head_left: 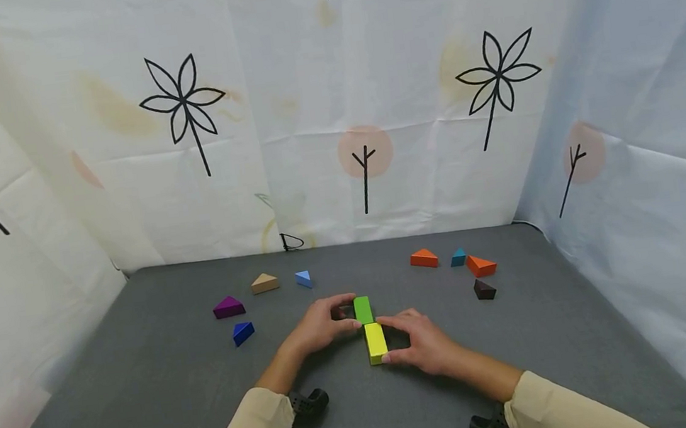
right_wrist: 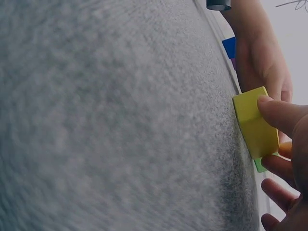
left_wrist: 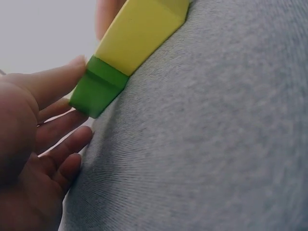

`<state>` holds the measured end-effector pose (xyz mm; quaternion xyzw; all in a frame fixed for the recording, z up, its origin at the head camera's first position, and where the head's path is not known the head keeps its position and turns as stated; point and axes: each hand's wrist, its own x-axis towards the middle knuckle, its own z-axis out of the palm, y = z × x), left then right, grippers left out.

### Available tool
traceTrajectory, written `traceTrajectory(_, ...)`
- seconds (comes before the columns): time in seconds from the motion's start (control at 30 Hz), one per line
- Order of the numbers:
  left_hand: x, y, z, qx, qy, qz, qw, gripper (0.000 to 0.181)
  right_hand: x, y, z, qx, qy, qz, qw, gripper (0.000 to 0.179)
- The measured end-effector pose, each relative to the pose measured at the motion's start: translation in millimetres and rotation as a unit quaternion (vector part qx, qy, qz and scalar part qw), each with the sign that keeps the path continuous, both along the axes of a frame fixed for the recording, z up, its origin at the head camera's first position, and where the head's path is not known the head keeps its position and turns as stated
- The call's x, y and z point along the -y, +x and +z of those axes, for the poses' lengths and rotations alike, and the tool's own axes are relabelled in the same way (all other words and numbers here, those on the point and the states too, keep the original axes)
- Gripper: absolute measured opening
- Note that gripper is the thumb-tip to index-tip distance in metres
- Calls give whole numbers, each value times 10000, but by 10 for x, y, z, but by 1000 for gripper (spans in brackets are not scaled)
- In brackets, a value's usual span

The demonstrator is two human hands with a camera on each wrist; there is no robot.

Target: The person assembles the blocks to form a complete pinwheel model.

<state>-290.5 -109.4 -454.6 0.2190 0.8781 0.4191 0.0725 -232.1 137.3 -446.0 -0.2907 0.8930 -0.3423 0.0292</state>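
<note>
L hand [head_left: 320,327] pinches green block [head_left: 363,309], R hand [head_left: 425,344] yellow block [head_left: 376,344]. Both prob. light, stiff; best gripped at ends.

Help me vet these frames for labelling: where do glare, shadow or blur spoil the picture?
Head: fairly evenly lit, yellow block clear-edged, shadow under the right hand; left wrist: glare at upper left, the left hand dim against it, table soft and grainy; right wrist: table blurred at left, upper right washed out.
</note>
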Motion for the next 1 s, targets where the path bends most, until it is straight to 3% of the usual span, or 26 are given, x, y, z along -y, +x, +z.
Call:
traceTrajectory(0.4, -31, 4, 53, 58, 19, 41, 10000, 51, 97, 42, -16, -476, 150, -191, 9986, 61)
traceTrajectory(0.8, -23, 39, 72, 158, 45, -27, 9999, 56, 143, 67, 23, -484, 213, -231, 9983, 61)
traceTrajectory(0.93, -15, 135, 76, -171, 29, -118, 9998, 57, 141, 71, 28, -490, 262, -197, 9983, 60)
traceTrajectory(1.0, -18, 193, 81, -510, -120, -228, 9984, 57, 139, 73, 29, -513, 274, -178, 9982, 60)
